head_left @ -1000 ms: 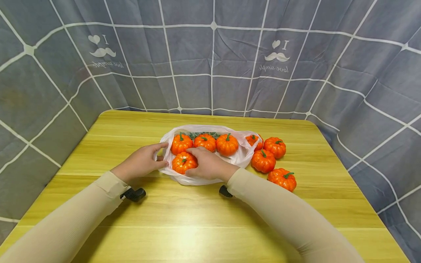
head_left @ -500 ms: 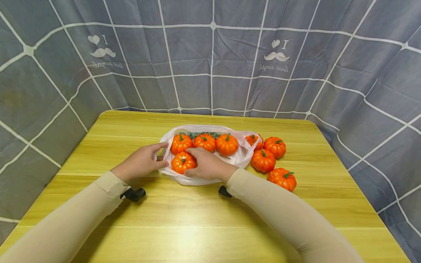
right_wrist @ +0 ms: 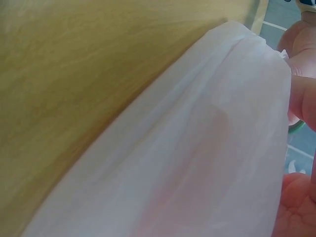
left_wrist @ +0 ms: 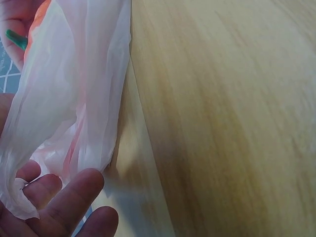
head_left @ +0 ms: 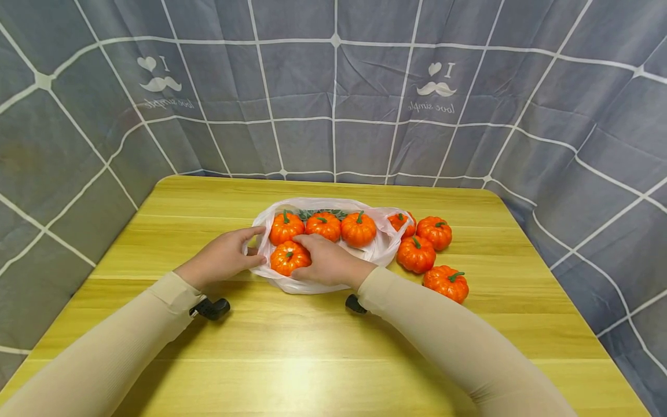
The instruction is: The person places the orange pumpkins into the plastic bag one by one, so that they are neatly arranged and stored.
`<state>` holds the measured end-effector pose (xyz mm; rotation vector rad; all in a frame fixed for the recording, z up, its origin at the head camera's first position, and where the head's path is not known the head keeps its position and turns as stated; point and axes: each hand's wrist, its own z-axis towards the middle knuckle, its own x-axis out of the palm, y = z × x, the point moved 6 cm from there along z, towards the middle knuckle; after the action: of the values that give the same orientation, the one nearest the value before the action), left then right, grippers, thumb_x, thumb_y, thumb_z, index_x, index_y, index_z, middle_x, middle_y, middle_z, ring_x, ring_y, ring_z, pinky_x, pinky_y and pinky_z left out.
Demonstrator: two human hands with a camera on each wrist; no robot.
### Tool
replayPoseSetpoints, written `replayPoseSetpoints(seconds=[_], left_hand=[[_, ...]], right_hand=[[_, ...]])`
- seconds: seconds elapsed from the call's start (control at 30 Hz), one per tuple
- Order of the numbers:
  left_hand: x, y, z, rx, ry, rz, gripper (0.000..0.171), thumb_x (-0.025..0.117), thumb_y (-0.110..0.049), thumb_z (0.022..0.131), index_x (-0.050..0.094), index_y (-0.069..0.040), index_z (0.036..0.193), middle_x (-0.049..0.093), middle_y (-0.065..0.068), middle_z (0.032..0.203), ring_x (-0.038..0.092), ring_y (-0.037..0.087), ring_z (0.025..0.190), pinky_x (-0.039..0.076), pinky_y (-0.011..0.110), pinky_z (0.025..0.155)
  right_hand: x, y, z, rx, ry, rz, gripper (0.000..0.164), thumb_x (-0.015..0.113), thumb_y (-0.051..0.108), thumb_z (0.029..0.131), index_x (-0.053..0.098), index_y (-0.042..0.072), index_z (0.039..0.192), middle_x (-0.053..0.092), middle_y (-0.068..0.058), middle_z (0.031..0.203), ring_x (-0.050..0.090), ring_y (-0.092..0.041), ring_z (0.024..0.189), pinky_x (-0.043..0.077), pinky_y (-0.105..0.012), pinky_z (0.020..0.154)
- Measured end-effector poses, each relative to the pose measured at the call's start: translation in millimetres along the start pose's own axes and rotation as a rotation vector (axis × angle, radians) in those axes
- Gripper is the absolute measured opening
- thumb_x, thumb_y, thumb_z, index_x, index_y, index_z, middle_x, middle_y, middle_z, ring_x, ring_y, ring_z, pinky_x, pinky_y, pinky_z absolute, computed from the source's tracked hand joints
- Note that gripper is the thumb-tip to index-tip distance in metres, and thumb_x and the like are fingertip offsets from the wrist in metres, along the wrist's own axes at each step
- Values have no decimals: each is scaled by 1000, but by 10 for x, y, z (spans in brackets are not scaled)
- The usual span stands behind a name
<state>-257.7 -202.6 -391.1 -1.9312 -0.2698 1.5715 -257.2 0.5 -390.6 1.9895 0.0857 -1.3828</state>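
Note:
A thin, whitish plastic bag [head_left: 388, 246] lies open on the table, with several small orange pumpkins in it. My left hand [head_left: 221, 258] grips the bag's rim at its left side; the left wrist view shows the film between the thumb and fingers [left_wrist: 74, 195]. Reaching over the near rim, my right hand [head_left: 333, 260] holds the front-left pumpkin [head_left: 289, 258] between thumb and fingers. Behind it, along the bag's far side, sit a left pumpkin [head_left: 285, 228], a middle pumpkin [head_left: 324, 226] and a right pumpkin [head_left: 358, 229]. Bag film [right_wrist: 197, 148] fills much of the right wrist view.
Right of the bag, more pumpkins lie on the wooden table [head_left: 292, 347]: one partly behind the film [head_left: 399, 222], a rear one [head_left: 435, 233], a middle one [head_left: 416, 255] and a nearer one [head_left: 446, 284]. Grey checked curtain [head_left: 307, 87] surrounds the table's back and sides.
Hardly anything differs: both hands keep their holds. The front-left pumpkin sits very slightly further left, and the whole head view has shifted a little.

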Motion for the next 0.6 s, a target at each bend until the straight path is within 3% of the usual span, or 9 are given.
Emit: replayPoseSetpoints(seconds=[0.37,0.6], left_hand=[[16,7,6,-10,9,-14,78,76,-32,97,41,-4,161,61,25,145,71,28,112,56,38,87],[17,0,-2,3,6,-12,78,75,-31,97,41,-2,161,64,26,142,72,32,117,58,47,96]], right_hand=[[-113,6,-82,-19,-26,5,88,79,40,93,37,7,162,49,-10,161,45,-27,150,35,-43,125],[-368,-75,-294,-10,-69,37,86,76,40,95,35,11,164,38,-12,168,40,-30,153,33,-46,126]])
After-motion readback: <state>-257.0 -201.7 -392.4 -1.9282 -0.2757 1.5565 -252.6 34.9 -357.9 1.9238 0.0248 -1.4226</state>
